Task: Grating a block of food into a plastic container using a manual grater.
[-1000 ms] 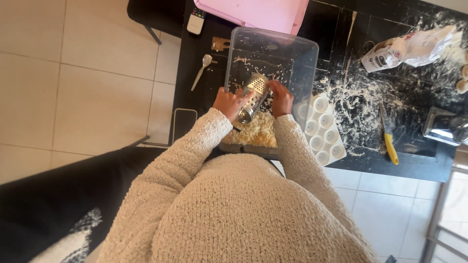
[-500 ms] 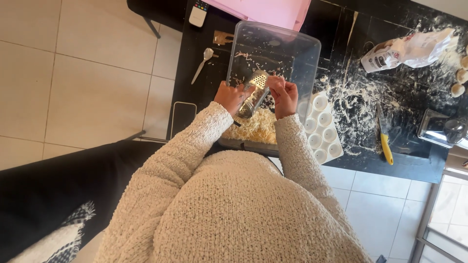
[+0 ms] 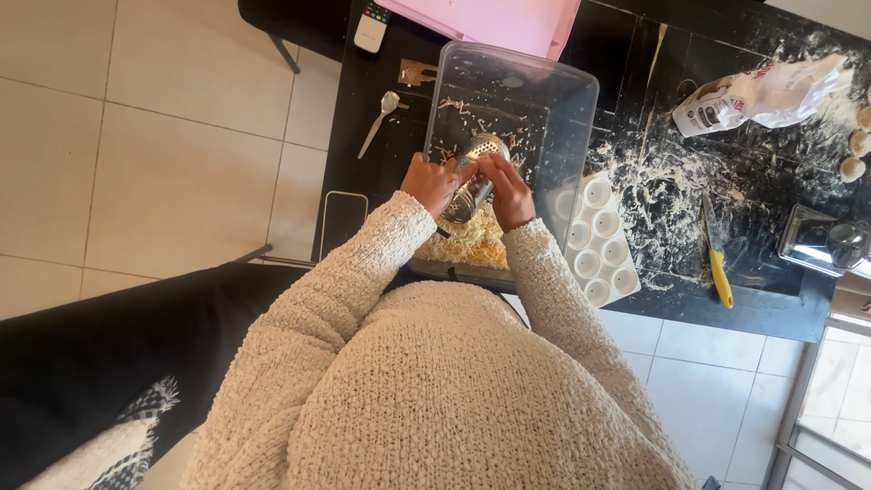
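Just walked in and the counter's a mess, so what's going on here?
A person in a cream knitted sweater is grating over a clear plastic tub on the floury black counter. The left hand grips a rounded metal grater; the right hand presses something against it, too hidden to tell what. A pile of pale yellow shreds lies in the tub beneath.

Two hands are in view, a left hand point(image 3: 429, 184) and a right hand point(image 3: 508, 192). One metal grater point(image 3: 474, 178). One clear plastic tub point(image 3: 553, 100), with one heap of grated cheese point(image 3: 472, 240) in it. One white mould tray point(image 3: 599, 240) with eight round cups. One spoon point(image 3: 378, 122). One yellow-handled knife point(image 3: 717, 263). One flour bag point(image 3: 758, 95). One pink lid point(image 3: 494, 20). One small white remote point(image 3: 371, 27). Two dough balls point(image 3: 853, 168) at the right edge, possibly more out of view.
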